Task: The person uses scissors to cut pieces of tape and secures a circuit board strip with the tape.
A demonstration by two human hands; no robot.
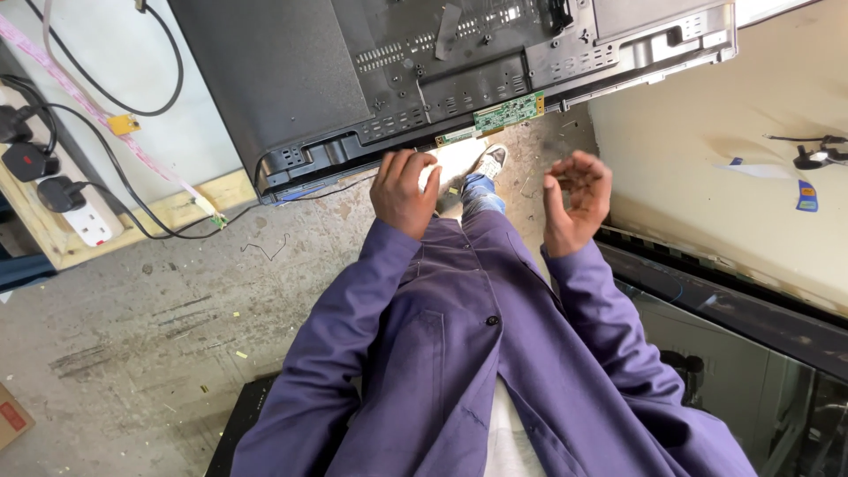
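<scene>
The television back panel [424,71] is cut off at the top, its long axis running left-right. Left hand [402,190] loosely curled, right hand [574,199] open-fingered; both empty.

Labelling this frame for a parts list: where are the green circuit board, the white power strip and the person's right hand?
green circuit board [505,113], head view, middle of the strip.
white power strip [91,223], head view, its white body.
right hand [574,201], head view, the palm.
</scene>
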